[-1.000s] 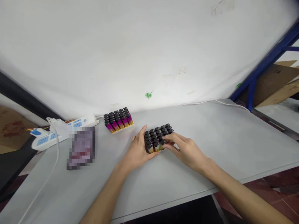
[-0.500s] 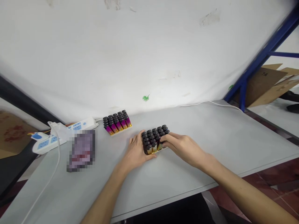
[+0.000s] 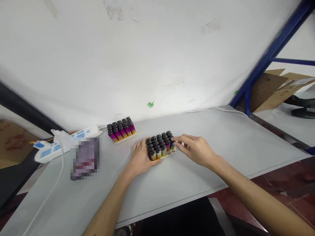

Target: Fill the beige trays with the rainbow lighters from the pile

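Observation:
A white tray holds rows of upright lighters with black tops and yellow, magenta and blue bodies. My left hand wraps the tray's left end, its thumb along the front edge and its fingers behind. At the right end, my right hand pinches the top of a blue lighter between thumb and forefinger. Bare slots show at the tray's front right corner. Farther back on the left stands a second tray of lighters, magenta and gold, touched by neither hand.
On the left lie a white power strip with a plug and cable, and a blurred dark pouch-like item. The grey table meets a white wall behind. Cardboard boxes stand beyond the blue frame at right.
My right hand has moved from the third lighter in the front row to the tray's right end, uncovering front slots. My left hand keeps its hold. The view has shifted slightly.

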